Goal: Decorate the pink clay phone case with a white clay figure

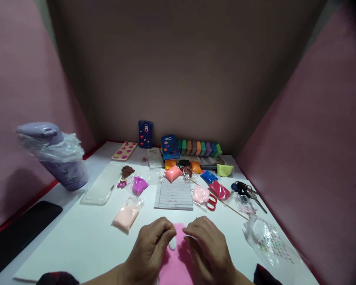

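Done: white pc (172, 244) on your pink slab (175, 272). Undone: clear case (98, 190), bare. Your L hand (150, 247): fingers near-pinched, hold can't tell; R hand (209, 247): fingers part-open, no hold seen.

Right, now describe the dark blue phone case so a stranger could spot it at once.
Start at the back wall. Near its foot, the dark blue phone case stands upright. A small white figure decorates its upper half, whereas the brighter blue case beside it bears a letter Z.

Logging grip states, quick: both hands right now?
Left hand: curled at the white piece; grip can't be told.
Right hand: curled over the pink piece; nothing visibly held, closure unclear.
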Demonstrator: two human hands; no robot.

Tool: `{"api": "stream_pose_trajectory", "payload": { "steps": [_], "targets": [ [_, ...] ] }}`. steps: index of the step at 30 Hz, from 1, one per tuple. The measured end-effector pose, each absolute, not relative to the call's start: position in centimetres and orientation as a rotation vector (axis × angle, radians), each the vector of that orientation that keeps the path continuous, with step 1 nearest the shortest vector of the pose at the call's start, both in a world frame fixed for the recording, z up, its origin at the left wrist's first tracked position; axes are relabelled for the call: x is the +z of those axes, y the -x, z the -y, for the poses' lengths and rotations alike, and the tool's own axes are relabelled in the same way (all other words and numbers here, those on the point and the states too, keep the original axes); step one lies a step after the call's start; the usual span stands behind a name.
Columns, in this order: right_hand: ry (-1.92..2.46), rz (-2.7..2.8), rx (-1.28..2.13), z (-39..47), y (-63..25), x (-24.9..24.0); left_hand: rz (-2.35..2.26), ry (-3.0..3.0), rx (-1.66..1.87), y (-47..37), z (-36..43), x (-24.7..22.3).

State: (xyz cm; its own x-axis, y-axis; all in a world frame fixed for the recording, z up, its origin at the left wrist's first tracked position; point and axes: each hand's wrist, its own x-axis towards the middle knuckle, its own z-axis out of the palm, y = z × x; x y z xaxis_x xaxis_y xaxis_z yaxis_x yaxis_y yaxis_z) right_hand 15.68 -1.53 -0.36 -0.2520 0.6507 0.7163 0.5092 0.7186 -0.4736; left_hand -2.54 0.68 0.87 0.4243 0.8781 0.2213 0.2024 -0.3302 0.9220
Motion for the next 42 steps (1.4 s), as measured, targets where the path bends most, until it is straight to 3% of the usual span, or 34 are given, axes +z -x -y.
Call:
{"api": "stream_pose_trajectory", "payload": {
  "steps": [42],
  "targets": [
    [0.812,1.96,-0.005,1.1,-15.3,-0.3,-0.751,-2.262,1.088,1.9,-1.3,-0.3]
  ]
}}
